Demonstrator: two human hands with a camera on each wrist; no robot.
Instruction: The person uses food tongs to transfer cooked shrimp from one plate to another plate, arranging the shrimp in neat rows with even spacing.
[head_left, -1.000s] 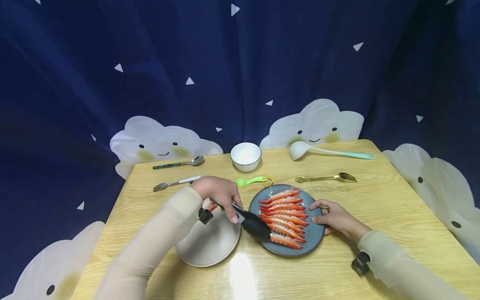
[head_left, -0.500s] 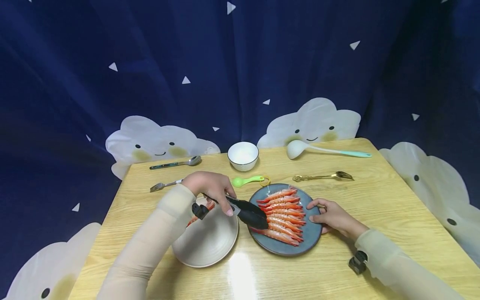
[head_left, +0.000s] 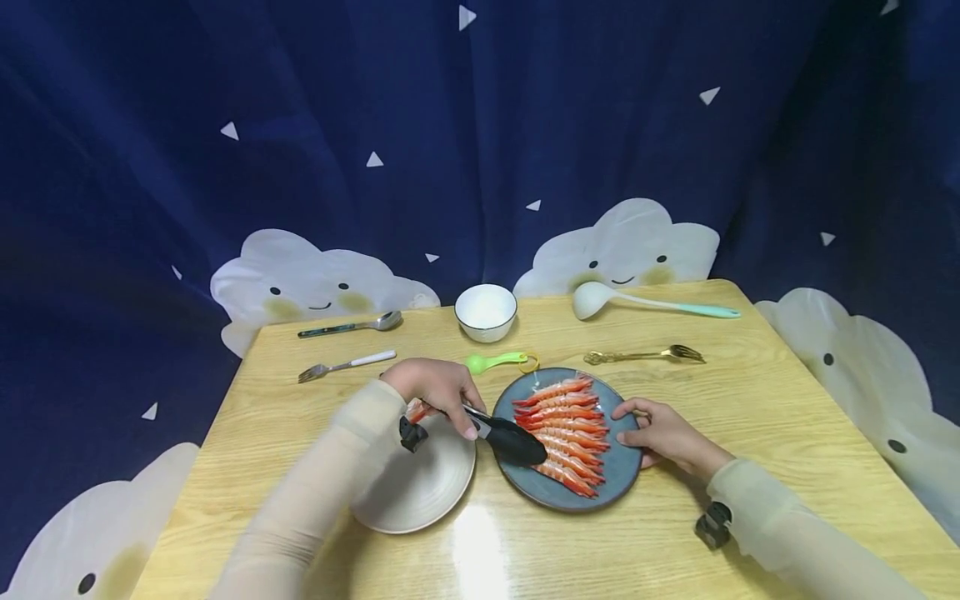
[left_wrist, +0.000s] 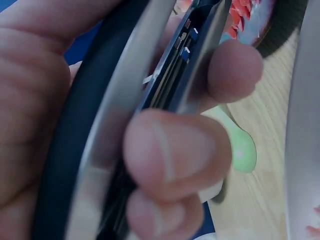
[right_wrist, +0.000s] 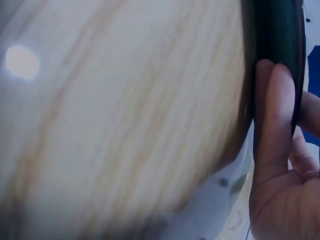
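My left hand grips a pair of tongs, its fingers curled round the steel and black handles in the left wrist view. The tongs' black heads lie over the left ends of the lowest shrimp on the blue-grey plate. Several red and white shrimp are fanned out in a column there, tails to the right. My right hand holds that plate by its right rim, thumb and fingers at the edge. Beneath my left forearm is a pale plate with shrimp partly hidden by the hand.
Behind the plates lie a green measuring spoon, a white bowl, a white-handled fork and a dark-handled spoon. A gold fork and a pale ladle lie at the back right.
The tongs drew back up and left from the lowest shrimp, then came down and right over its left end again. That shrimp now lies closer to the row. My right hand stays on the rim.
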